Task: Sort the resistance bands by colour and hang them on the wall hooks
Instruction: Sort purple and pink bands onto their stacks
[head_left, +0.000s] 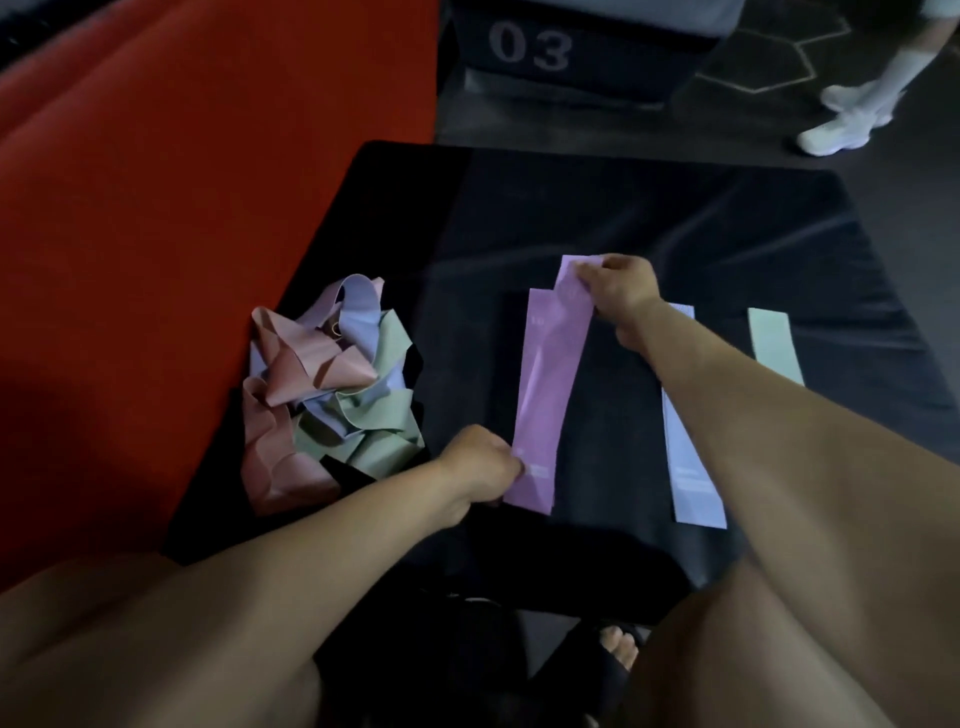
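Resistance bands are being sorted on a dark mat on the floor, and the one in hand is a purple band (545, 384) stretched between both hands with its long axis running straight away from the person, tilted a little to the right at the far end. Nearest, the left hand (480, 465) pinches the band's near corner — its fingers (511, 457) curled onto the left edge, the band running away from them up and to the right. A second purple band (532, 332) lies flat just under and to the left of the held one, its axis almost parallel, so the coming move looks like a small swing of the far end leftward to square the two. Further off, the right hand (621, 291) grips the far end, thumb and fingers (587, 273) closed over the top edge; it is the hand at the end that is out of line, so I judge it does the aligning while the left anchors. To the right of the right forearm lie a pale blue band (693, 483) and, beyond it, a mint band (774, 345), each flat and parallel, well apart from each other. Left of the left hand sits the unsorted heap (332, 395) — pink, lilac and green bands tangled together — beside a red mat (182, 208). No wall hooks are in view.
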